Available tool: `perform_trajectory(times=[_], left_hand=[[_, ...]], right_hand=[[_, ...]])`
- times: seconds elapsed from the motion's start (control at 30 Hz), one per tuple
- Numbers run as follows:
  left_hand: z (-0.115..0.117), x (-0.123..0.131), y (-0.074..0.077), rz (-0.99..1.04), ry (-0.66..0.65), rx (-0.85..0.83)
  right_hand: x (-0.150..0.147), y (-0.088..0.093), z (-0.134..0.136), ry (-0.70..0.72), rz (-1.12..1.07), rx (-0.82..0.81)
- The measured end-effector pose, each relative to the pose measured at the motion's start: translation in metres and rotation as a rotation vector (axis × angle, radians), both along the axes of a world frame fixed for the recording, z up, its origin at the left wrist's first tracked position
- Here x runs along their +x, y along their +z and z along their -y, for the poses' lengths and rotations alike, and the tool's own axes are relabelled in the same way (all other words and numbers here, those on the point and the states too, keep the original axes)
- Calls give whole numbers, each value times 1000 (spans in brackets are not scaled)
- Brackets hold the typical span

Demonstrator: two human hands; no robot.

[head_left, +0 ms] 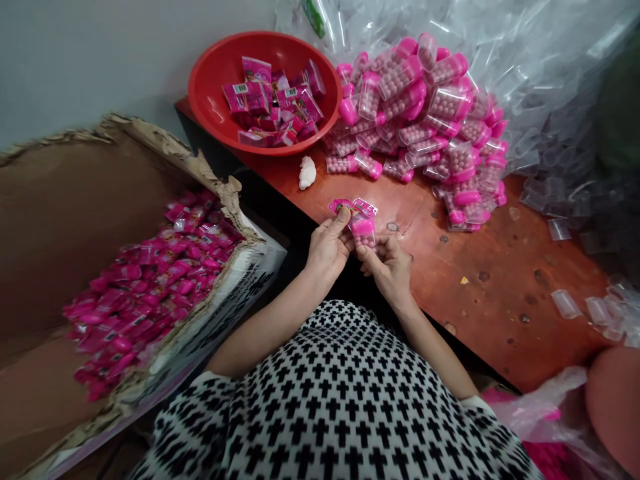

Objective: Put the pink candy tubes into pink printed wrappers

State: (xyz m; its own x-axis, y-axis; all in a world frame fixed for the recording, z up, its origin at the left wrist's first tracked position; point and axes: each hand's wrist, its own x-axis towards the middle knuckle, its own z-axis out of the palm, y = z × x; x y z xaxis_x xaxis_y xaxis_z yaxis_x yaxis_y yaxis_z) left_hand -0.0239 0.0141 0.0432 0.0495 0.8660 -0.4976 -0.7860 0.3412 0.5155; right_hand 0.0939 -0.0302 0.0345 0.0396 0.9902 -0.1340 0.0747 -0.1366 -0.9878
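Observation:
My left hand (327,245) pinches a pink printed wrapper (341,206) between thumb and fingers, at the near edge of the table. Closed on a small clear tube of pink candy balls with a pink cap (364,230), my right hand (393,267) meets it from the right. The tube's capped end is up against the wrapper; whether it sits inside the wrapper I cannot tell. Beyond my hands lies a heap of similar filled tubes (400,100). A red basin (205,80) holds several pink printed packets (255,97).
On my left stands a torn cardboard box (235,267) with many wrapped pink packets (145,287). Empty clear tubes (565,303) and clear plastic bags (500,33) lie to the right and back. A small white lump (307,173) rests on the reddish table (450,293).

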Motion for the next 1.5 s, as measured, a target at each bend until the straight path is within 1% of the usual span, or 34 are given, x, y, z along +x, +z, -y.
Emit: perform_trajectory(times=[0.1, 0.17, 0.27, 0.37, 0.43, 0.57, 0.63, 0.77, 0.8, 0.93, 1.0, 1.07, 1.17, 1.3, 1.4, 1.5], left_hand=[[0, -2, 1, -21, -9, 74], [0, -3, 2, -37, -74, 116], [0, -3, 3, -70, -168, 110], [-1, -4, 2, -87, -203, 91], [-3, -6, 1, -86, -246, 117], [-6, -11, 2, -114, -314, 157], [-6, -11, 3, -138, -322, 162], [-5, -6, 6, -180, -276, 138], [-4, -5, 7, -186, -263, 129], [-2, -2, 9, -193, -269, 106], [-1, -2, 10, -181, -289, 95], [0, -2, 9, -162, -297, 95], [2, -1, 6, -142, -263, 113], [4, 0, 4, -141, -240, 113], [5, -2, 3, -141, -259, 138], [4, -4, 3, -168, -294, 177]], right_hand=[[-4, -1, -1, -20, -8, 2], [-5, -4, -1, -45, 22, 31], [-6, -8, -1, -92, 94, 83], [-7, -8, -2, -101, 95, 77], [-8, -5, -3, -81, 24, 47], [-9, 0, -5, -7, -205, -59], [-9, 1, -5, -11, -229, -73], [-8, 0, -5, -106, -62, 26], [-8, 0, -5, -109, -59, 30], [-8, 0, -6, -44, -254, -59], [-9, 1, -6, -46, -278, -46], [-10, 2, -6, -73, -204, 3], [-11, 2, -4, -90, -93, 43], [-12, 2, -5, -77, -85, 63], [-11, 1, -7, -76, -145, 48], [-11, 0, -7, -67, -269, -24]])
